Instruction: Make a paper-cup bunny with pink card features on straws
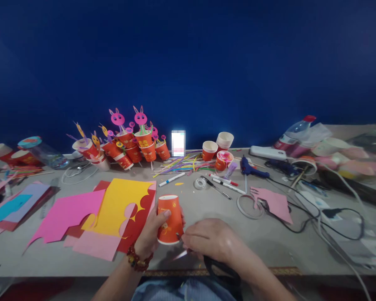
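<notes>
My left hand (pixel 153 232), with a beaded bracelet at the wrist, is closed around an orange paper cup (pixel 170 217). The cup is upside down, its wider white rim facing down toward me. In my right hand (pixel 211 240) is a pair of scissors (pixel 221 269) with black handles. One pale blade tip points left, just below the cup's rim. The right fingertips are at the cup's lower right side, beside a small dark spot; whether they touch it I cannot tell.
Cut sheets of yellow paper (pixel 113 209) and pink paper (pixel 65 213) lie at left. Decorated cups (pixel 147 146) stand behind them. Pipe cleaners (pixel 175 165), a tape roll (pixel 200 183), a blue glue gun (pixel 252 169) with its cord, and a pink paper scrap (pixel 274 202) spread toward the right.
</notes>
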